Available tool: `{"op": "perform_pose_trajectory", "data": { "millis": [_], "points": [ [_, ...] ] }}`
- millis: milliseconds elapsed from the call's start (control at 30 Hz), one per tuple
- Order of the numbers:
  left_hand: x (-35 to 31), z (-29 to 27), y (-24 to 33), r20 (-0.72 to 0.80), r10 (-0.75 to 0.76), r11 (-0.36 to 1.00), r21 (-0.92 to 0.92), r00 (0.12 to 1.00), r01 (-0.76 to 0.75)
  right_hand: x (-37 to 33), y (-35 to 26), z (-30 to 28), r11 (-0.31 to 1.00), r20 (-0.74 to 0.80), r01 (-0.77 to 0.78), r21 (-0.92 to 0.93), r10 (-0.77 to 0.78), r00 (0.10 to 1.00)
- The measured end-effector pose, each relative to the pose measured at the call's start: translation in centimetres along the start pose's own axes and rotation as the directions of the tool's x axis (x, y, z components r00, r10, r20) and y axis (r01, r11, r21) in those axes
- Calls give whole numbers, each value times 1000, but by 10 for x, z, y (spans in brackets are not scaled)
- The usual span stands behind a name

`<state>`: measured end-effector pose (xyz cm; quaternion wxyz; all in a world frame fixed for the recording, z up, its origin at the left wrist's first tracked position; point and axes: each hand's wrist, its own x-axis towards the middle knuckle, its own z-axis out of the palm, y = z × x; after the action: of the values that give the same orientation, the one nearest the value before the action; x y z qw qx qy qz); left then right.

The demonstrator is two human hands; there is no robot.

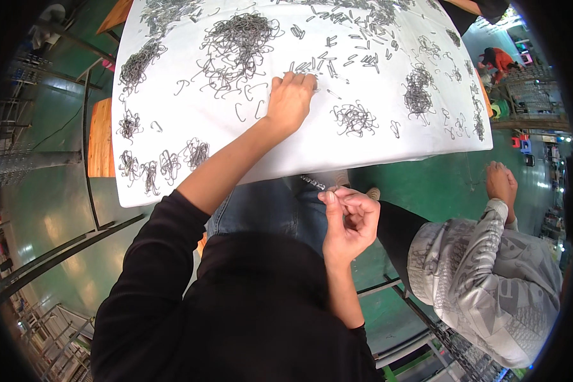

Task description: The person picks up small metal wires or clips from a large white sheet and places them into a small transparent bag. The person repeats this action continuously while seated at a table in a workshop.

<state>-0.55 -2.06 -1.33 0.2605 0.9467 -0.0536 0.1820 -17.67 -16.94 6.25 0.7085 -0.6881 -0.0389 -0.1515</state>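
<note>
My left hand (291, 99) rests on the white-covered table (204, 118), its fingers curled down at the near edge of a scatter of small grey metal pieces (325, 65). Whatever lies under its fingertips is hidden. Below the table edge, in front of my lap, my right hand (353, 219) pinches the end of a short silvery chain-like strand (312, 183) between thumb and fingers. Left of my left hand lies a big tangled heap of bent wire hooks (239, 48), with a few loose hooks (240, 111) close to my wrist.
Smaller hook piles (354, 119) dot the table's near side and both ends. At my right sits a co-worker in a grey patterned jacket (484, 274), one hand (502, 183) raised beside the table corner. A wooden bench (100, 140) stands by the left edge.
</note>
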Motion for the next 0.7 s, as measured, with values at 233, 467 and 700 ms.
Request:
{"op": "perform_pose_trajectory", "data": {
  "millis": [233,467,700],
  "points": [
    [-67,-70,42,412,-238,357,-805,880,473,4,12,-1,999,41,30,42,-32,999],
    [-87,-112,70,477,-237,372,-760,847,532,5,15,4,997,32,69,-34,-68,997],
    [-100,-117,74,270,-156,552,-774,950,311,0,21,7,973,58,136,-185,-127,990]
  ]
}}
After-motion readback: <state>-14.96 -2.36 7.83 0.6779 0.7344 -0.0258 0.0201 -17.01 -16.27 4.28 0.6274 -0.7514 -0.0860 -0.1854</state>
